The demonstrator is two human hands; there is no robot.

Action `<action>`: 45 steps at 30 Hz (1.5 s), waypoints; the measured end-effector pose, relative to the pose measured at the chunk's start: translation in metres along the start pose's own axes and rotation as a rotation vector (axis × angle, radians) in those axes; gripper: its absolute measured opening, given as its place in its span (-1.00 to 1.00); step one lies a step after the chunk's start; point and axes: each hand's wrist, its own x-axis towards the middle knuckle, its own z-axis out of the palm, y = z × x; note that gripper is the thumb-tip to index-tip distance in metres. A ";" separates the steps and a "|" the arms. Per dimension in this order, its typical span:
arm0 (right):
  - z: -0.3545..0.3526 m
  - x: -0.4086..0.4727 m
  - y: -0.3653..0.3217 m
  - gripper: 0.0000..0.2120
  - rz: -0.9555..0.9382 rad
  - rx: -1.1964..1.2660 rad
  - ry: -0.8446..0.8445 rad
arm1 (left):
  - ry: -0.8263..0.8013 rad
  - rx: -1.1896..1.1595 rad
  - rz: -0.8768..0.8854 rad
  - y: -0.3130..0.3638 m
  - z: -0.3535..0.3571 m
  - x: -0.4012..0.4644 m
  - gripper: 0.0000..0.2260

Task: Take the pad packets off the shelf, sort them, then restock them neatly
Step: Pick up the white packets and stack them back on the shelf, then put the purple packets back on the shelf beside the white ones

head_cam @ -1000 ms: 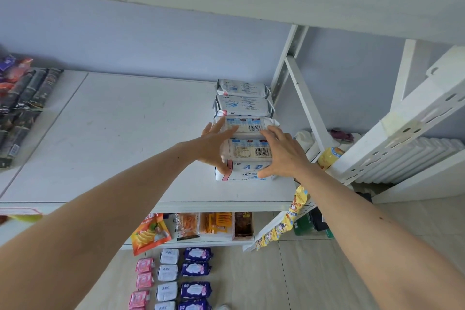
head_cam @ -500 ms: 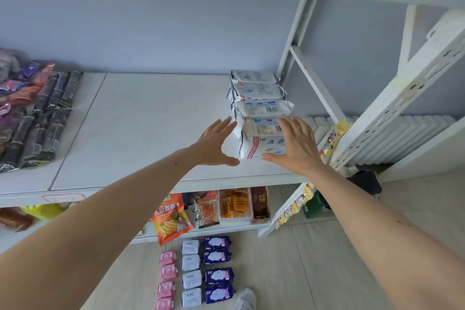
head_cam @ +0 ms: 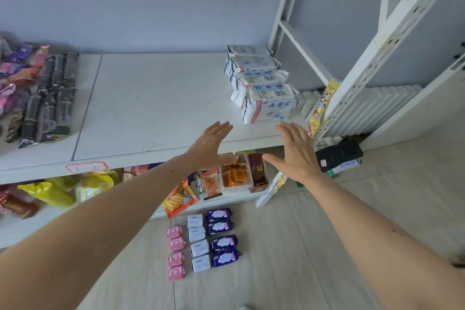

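- Both hands empty, fingers spread: left hand [head_cam: 210, 145] and right hand [head_cam: 295, 151] hover just short of the shelf [head_cam: 151, 108].
- White ABC pad packets [head_cam: 261, 83] stand in a row at two o'clock; more packets [head_cam: 201, 241] lie sorted on the floor at six.
- Likely light, soft, slippery film: squeeze the sides.
- Rear packets' labels unreadable.

I have only one view, a wide-angle camera worn on the head, looking forward and down from above the white shelf [head_cam: 156, 108]. It sits close: both forearms run up from the bottom corners, the left hand [head_cam: 210, 147] and right hand [head_cam: 294, 152] mid-frame. Wall on top, tiled floor [head_cam: 289, 246] below, edges bowed by the lens
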 end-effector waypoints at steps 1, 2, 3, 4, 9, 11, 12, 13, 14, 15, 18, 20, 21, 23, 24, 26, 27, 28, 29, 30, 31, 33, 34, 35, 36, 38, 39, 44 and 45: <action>0.003 -0.004 0.000 -0.22 -0.011 0.005 -0.014 | 0.007 -0.016 -0.013 0.003 0.005 -0.004 -0.25; 0.006 -0.008 0.001 -0.23 -0.022 0.012 -0.026 | 0.013 -0.027 -0.028 0.006 0.010 -0.007 -0.28; 0.009 -0.012 0.002 -0.24 -0.035 0.016 -0.033 | 0.021 -0.038 -0.044 0.009 0.017 -0.010 -0.31; 0.012 -0.017 0.005 -0.25 -0.050 0.017 -0.037 | 0.032 -0.052 -0.063 0.011 0.024 -0.014 -0.35; 0.036 -0.041 0.022 -0.30 -0.129 0.054 -0.062 | 0.129 -0.122 -0.145 0.024 0.069 -0.032 -0.54; 0.050 -0.049 0.029 -0.31 -0.142 0.075 -0.075 | 0.158 -0.134 -0.155 0.027 0.091 -0.039 -0.57; 0.058 -0.052 0.032 -0.32 -0.149 0.088 -0.075 | 0.164 -0.135 -0.148 0.027 0.101 -0.041 -0.59; 0.065 -0.056 0.034 -0.33 -0.160 0.096 -0.075 | 0.161 -0.131 -0.141 0.026 0.112 -0.043 -0.60; 0.074 -0.059 0.035 -0.34 -0.169 0.102 -0.076 | 0.156 -0.123 -0.139 0.024 0.121 -0.045 -0.60; 0.082 -0.062 0.036 -0.34 -0.176 0.107 -0.079 | 0.152 -0.112 -0.143 0.021 0.130 -0.046 -0.60; 0.107 -0.074 0.036 -0.35 -0.186 0.115 -0.091 | 0.129 -0.097 -0.158 0.008 0.155 -0.051 -0.60; 0.125 -0.082 0.034 -0.34 -0.198 0.126 -0.088 | 0.102 -0.099 -0.169 -0.003 0.173 -0.055 -0.61; 0.135 -0.086 0.032 -0.35 -0.203 0.141 -0.087 | 0.089 -0.104 -0.180 -0.010 0.182 -0.058 -0.61; 0.159 -0.094 0.030 -0.37 -0.201 0.165 -0.100 | 0.071 -0.123 -0.201 -0.025 0.203 -0.063 -0.61; 0.174 -0.098 0.029 -0.37 -0.196 0.172 -0.113 | 0.056 -0.133 -0.215 -0.033 0.214 -0.067 -0.61; 0.204 -0.107 0.024 -0.35 -0.183 0.183 -0.136 | 0.014 -0.145 -0.249 -0.051 0.236 -0.074 -0.60; 0.223 -0.112 0.021 -0.35 -0.177 0.187 -0.149 | -0.016 -0.153 -0.265 -0.063 0.251 -0.078 -0.60; 0.242 -0.119 0.018 -0.35 -0.173 0.191 -0.157 | -0.039 -0.160 -0.275 -0.074 0.266 -0.081 -0.61; 0.261 -0.125 0.016 -0.35 -0.169 0.196 -0.161 | -0.059 -0.161 -0.284 -0.086 0.282 -0.084 -0.61; 0.280 -0.132 0.014 -0.36 -0.163 0.201 -0.161 | -0.074 -0.160 -0.295 -0.096 0.298 -0.087 -0.61; 0.300 -0.138 0.012 -0.37 -0.160 0.208 -0.161 | -0.086 -0.158 -0.311 -0.106 0.314 -0.089 -0.61; 0.342 -0.151 0.013 -0.39 -0.157 0.215 -0.170 | -0.105 -0.151 -0.335 -0.126 0.347 -0.092 -0.63; 0.364 -0.157 0.014 -0.40 -0.157 0.223 -0.179 | -0.118 -0.155 -0.342 -0.136 0.366 -0.093 -0.63; 0.387 -0.164 0.016 -0.42 -0.159 0.231 -0.183 | -0.125 -0.159 -0.345 -0.147 0.385 -0.094 -0.64; 0.411 -0.171 0.018 -0.45 -0.161 0.237 -0.187 | -0.136 -0.164 -0.351 -0.158 0.405 -0.094 -0.65; 0.458 -0.186 0.023 -0.50 -0.172 0.250 -0.209 | -0.165 -0.177 -0.377 -0.180 0.447 -0.095 -0.66; 0.482 -0.193 0.025 -0.51 -0.183 0.255 -0.220 | -0.177 -0.180 -0.392 -0.192 0.469 -0.095 -0.66; 0.600 -0.230 0.038 -0.55 -0.237 0.287 -0.337 | -0.238 -0.154 -0.382 -0.247 0.576 -0.092 -0.68; 0.622 -0.236 0.041 -0.54 -0.246 0.280 -0.377 | -0.253 -0.147 -0.375 -0.257 0.596 -0.090 -0.68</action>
